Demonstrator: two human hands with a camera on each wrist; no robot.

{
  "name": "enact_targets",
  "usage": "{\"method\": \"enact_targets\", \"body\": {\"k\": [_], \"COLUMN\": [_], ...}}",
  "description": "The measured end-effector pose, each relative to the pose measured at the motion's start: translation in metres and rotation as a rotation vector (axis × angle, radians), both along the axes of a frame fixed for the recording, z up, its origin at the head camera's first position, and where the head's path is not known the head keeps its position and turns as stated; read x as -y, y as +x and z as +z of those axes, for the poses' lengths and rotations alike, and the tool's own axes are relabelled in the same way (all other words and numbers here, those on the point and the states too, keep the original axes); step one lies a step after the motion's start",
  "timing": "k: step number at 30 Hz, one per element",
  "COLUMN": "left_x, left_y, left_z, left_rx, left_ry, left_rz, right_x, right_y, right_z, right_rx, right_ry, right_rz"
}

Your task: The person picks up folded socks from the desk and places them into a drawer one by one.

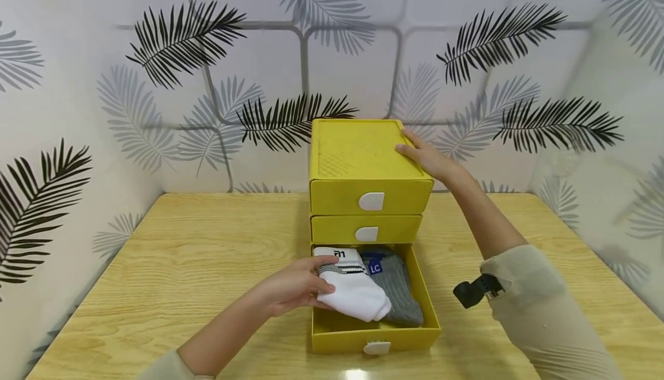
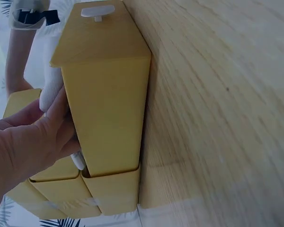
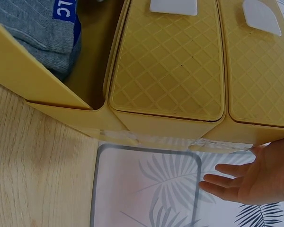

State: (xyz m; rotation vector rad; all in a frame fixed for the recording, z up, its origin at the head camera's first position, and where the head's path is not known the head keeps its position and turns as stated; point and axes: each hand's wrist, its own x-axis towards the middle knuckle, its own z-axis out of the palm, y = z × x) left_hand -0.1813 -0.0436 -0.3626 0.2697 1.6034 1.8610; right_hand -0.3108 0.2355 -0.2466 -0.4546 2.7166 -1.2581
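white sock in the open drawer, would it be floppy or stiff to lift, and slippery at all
The white sock is folded soft fabric, so it would probably sag and unfold if lifted by one end. The left hand holds it around the side, which suggests it is light and squashy. Its knit surface likely grips rather than slips.

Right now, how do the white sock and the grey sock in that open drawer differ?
The white sock has black stripes near its cuff; the grey sock is plain ribbed grey with a blue label. The left hand grips the white sock, while nothing touches the grey sock. The white sock lies on the drawer's left side, the grey sock on the right. Both lie folded, side by side, in the bottom drawer of the yellow drawer unit.
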Motion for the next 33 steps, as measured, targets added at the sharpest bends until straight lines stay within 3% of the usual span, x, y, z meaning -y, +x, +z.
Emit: {"method": "enact_targets", "body": {"k": [9, 14, 20, 29, 33], "left_x": [-0.018, -0.022, -0.022, 0.006, 0.011], "left_y": [-0.002, 0.006, 0.018, 0.039, 0.047], "left_z": [-0.007, -0.003, 0.011, 0.038, 0.044], "left_rx": [-0.068, -0.001, 0.091, 0.115, 0.123], "left_ry": [-0.124, -0.096, -0.038, 0.034, 0.087], "left_rz": [0.091, 0.139, 0.17, 0.11, 0.014], "right_x": [0.0, 0.001, -0.001, -0.001, -0.001], "right_y": [0.001, 0.002, 0.001, 0.0, 0.0], "right_z": [0.0, 0.001, 0.001, 0.0, 0.001], "right_rx": [0.003, 0.003, -0.004, 0.004, -0.001], "right_ry": [-0.006, -0.015, -0.006, -0.001, -0.001], "right_rz": [0.009, 0.01, 0.009, 0.005, 0.002]}}
